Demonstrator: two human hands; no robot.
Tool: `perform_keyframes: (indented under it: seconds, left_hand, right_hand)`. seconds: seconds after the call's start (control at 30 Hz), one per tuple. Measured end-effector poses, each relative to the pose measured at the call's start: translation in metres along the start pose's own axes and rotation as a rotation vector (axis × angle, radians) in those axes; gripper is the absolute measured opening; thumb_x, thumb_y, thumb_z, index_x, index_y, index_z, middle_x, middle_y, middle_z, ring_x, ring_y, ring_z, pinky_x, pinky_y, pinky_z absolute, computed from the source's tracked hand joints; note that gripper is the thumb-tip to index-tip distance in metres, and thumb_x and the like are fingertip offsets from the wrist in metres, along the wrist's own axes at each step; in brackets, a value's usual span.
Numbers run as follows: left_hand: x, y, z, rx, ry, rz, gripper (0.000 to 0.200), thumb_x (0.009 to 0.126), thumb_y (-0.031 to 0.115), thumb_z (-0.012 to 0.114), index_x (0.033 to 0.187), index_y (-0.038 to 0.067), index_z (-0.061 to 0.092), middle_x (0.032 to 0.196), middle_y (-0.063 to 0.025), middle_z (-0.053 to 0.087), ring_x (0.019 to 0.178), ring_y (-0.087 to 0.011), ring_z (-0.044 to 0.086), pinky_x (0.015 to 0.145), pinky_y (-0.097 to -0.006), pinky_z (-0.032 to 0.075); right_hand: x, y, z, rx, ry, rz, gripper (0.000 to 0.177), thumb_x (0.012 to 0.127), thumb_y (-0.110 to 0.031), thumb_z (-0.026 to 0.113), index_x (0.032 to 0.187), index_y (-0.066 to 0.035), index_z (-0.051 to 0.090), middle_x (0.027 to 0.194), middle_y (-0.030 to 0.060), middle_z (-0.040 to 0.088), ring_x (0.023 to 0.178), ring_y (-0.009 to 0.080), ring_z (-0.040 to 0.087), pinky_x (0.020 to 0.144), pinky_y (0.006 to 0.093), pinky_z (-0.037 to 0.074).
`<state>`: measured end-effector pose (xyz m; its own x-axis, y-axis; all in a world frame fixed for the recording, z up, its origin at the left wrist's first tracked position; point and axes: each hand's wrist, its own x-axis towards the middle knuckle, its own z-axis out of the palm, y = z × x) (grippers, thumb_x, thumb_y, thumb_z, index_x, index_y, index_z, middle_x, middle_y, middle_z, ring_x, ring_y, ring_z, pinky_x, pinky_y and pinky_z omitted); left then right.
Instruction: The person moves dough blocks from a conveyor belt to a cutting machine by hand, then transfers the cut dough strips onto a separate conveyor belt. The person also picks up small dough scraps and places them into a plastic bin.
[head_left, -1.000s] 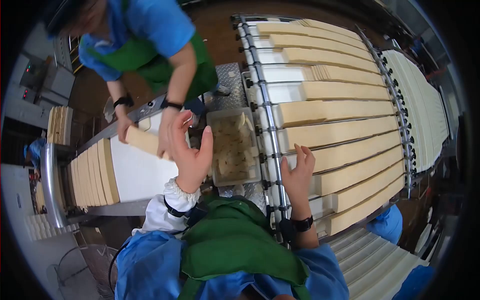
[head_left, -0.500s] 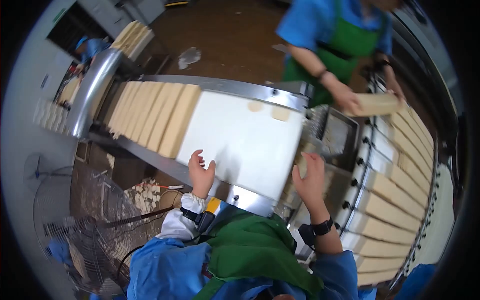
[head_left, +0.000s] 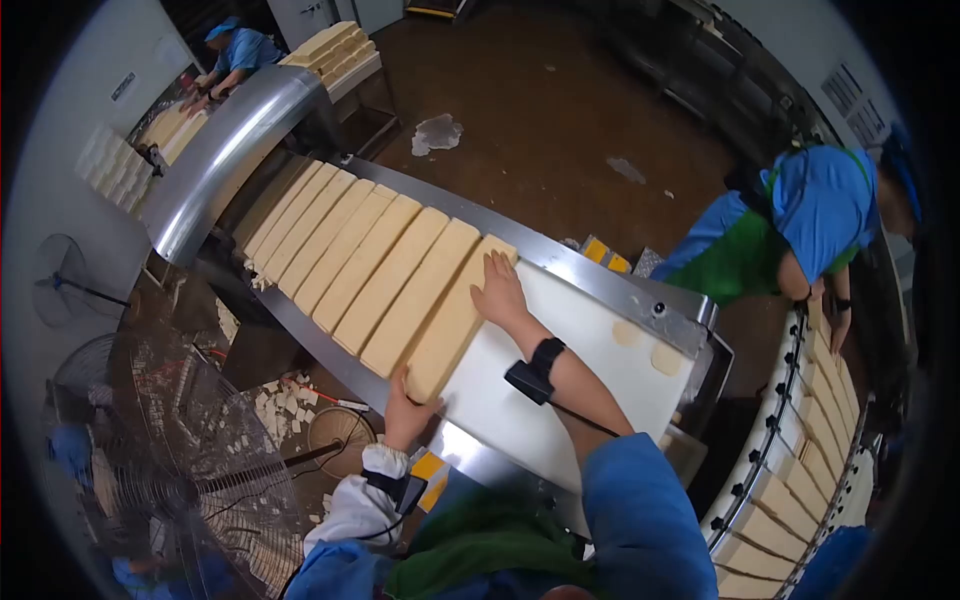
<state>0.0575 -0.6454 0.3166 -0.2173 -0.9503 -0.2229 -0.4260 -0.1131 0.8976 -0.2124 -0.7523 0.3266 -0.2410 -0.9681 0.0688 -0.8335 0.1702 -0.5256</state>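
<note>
A long pale-yellow block point(head_left: 455, 327) lies on the belt as the last one at the right end of a row of similar blocks point(head_left: 340, 245). My left hand point(head_left: 407, 412) curls around its near end, the thumb at the corner. Over its far end rests my right hand point(head_left: 502, 292), with the fingers bent across the top and side. Both hands grip the block, though its underside and left face are hidden. To its right the white belt point(head_left: 560, 330) shows two thin yellowish patches.
Metal rails point(head_left: 590, 280) flank the belt, and a curved metal hood point(head_left: 235, 155) spans its far left end. A wire fan point(head_left: 180, 480) stands at lower left. A co-worker point(head_left: 810, 220) bends over a second row of blocks point(head_left: 790, 500) at right; another person point(head_left: 240, 55) works beyond the hood.
My view has swung right. Both hands, apart and off the blocks before, now hold the end block. The row extends farther along the belt. The co-worker's block is no longer lifted in view.
</note>
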Motion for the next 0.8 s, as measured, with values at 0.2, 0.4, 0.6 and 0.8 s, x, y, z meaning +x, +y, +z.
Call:
perform_keyframes:
  seconds: [0.2,0.4,0.6,0.8]
  left_hand:
    - [-0.002,0.033,-0.014,0.179,-0.099,-0.071,0.093,0.067,0.032,0.082,0.14,0.004,0.032,0.107,-0.0256,0.065,0.099,-0.0373,0.066,0.086,-0.0399,0.052]
    - [0.012,0.041,-0.018,0.393,-0.22,-0.201,0.098,0.065,0.049,0.076,0.141,0.005,0.033,0.107,-0.0247,0.066,0.098,-0.0395,0.065,0.084,-0.043,0.052]
    - [0.013,0.067,-0.008,0.627,-0.352,-0.149,0.085,0.065,0.044,0.075,0.134,0.007,0.04,0.092,-0.0212,0.068,0.086,-0.037,0.067,0.074,-0.045,0.053]
    - [-0.012,0.082,0.02,0.635,-0.564,0.166,0.078,0.065,0.041,0.077,0.133,0.018,0.047,0.094,-0.0249,0.063,0.088,-0.0429,0.063,0.077,-0.0482,0.052]
  right_hand:
    - [0.028,-0.01,0.033,-0.199,0.077,0.095,0.069,0.088,-0.032,0.057,0.139,0.009,0.036,0.146,0.0234,0.036,0.139,0.0354,0.027,0.117,0.0472,0.014]
    - [0.045,-0.03,0.008,-0.301,0.07,0.231,0.067,0.074,-0.039,0.067,0.122,0.006,0.05,0.12,0.0188,0.052,0.119,0.0328,0.043,0.111,0.049,0.023]
    - [0.007,-0.025,-0.05,-0.36,-0.057,0.499,0.078,0.071,-0.05,0.07,0.123,0.004,0.051,0.124,0.0179,0.05,0.123,0.0328,0.041,0.108,0.0577,0.023]
    - [-0.153,0.058,-0.135,-0.308,-0.058,0.877,0.094,0.068,-0.057,0.073,0.13,0.008,0.043,0.124,0.0263,0.054,0.121,0.038,0.048,0.102,0.0522,0.037]
